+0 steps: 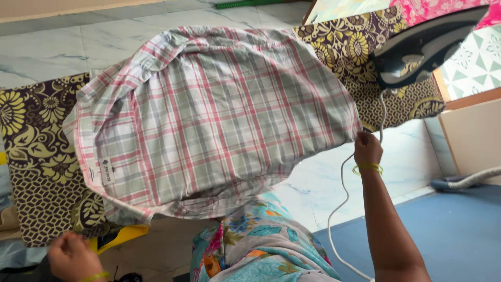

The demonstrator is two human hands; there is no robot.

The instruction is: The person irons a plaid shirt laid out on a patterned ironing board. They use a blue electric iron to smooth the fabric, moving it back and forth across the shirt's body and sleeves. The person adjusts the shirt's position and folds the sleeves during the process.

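A plaid shirt in pink, grey and white lies spread over a bench covered in dark cloth with a yellow floral print. The right hand is closed on the shirt's edge at the far right side, pinching the fabric and pulling it taut over the edge of the bench. The left hand sits low at the near left corner, fingers curled, close to the cover's edge; whether it grips anything cannot be told. A dark iron rests at the bench's right end, its white cord hanging down past the right wrist toward the blue floor. The step in hand looks like arranging and smoothing the shirt for pressing. The next move probably calls for flattening the wrinkled lower hem evenly.
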